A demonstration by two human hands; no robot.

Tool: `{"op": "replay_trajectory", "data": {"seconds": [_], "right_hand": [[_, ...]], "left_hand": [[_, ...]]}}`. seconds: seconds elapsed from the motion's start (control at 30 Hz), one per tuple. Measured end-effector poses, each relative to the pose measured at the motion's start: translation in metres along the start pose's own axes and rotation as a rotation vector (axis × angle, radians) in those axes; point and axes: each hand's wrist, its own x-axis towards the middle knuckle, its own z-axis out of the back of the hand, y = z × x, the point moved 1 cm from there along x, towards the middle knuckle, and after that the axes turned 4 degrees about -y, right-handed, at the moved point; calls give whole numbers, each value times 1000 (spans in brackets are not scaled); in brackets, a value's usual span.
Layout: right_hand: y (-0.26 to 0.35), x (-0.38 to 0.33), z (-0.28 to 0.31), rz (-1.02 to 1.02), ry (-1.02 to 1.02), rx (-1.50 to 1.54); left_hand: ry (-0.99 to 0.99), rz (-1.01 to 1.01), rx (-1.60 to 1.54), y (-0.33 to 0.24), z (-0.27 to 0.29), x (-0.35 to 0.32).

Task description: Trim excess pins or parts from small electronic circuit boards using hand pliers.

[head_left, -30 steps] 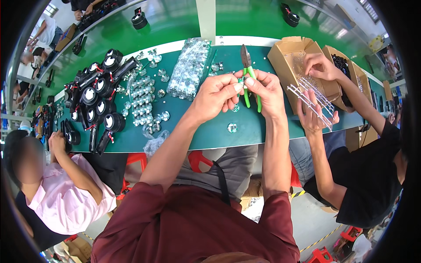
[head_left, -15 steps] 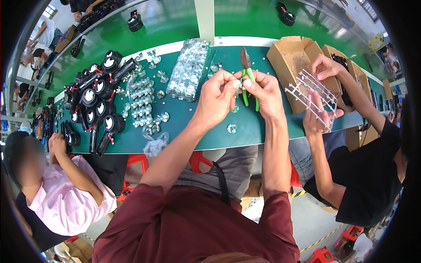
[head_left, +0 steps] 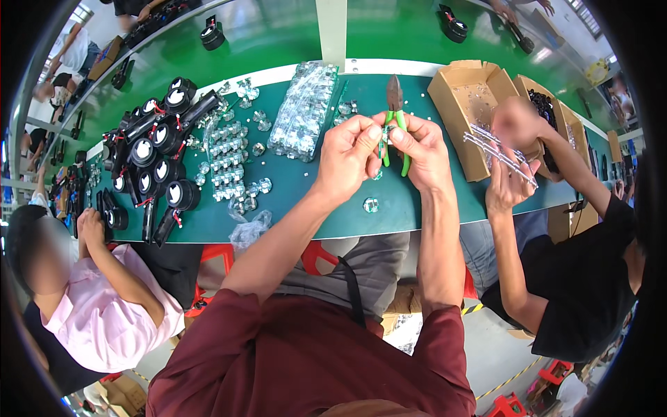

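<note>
My left hand and my right hand meet above the green bench, thumbs and fingertips pinched on a small green circuit board between them. My fingers cover most of it. Just beyond the fingertips are cutting pliers with green handles, jaws pointing away from me. The handles pass behind my fingers; whether a finger touches them I cannot tell. Nearer the bench edge lies a small round circuit board. Left of my hands is a plastic-wrapped stack of boards.
Rows of loose boards and black round-headed devices cover the left side. A crumpled plastic bag sits at the edge. Cardboard boxes stand on the right, where a co-worker's hands hold a pale plastic frame. Another person in pink sits left.
The co-worker on the right has tilted the plastic frame and brought the far hand closer to it. My hands keep their pinch on the board. The view has shifted slightly.
</note>
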Motion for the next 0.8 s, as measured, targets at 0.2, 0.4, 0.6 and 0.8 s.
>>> {"op": "replay_trajectory", "data": {"seconds": [0.2,0.4,0.6,0.8], "right_hand": [[-6,4,-7,73,-158,-284],[-9,-3,0,202,-256,-441],[-12,2,9,148,-93,-388],[-6,-3,6,92,-1,-295]], "left_hand": [[-180,-101,360,-4,3,-1],[-76,38,141,-6,1,-4],[40,33,30,-11,14,-2],[85,-4,116,-17,11,-7]]}}
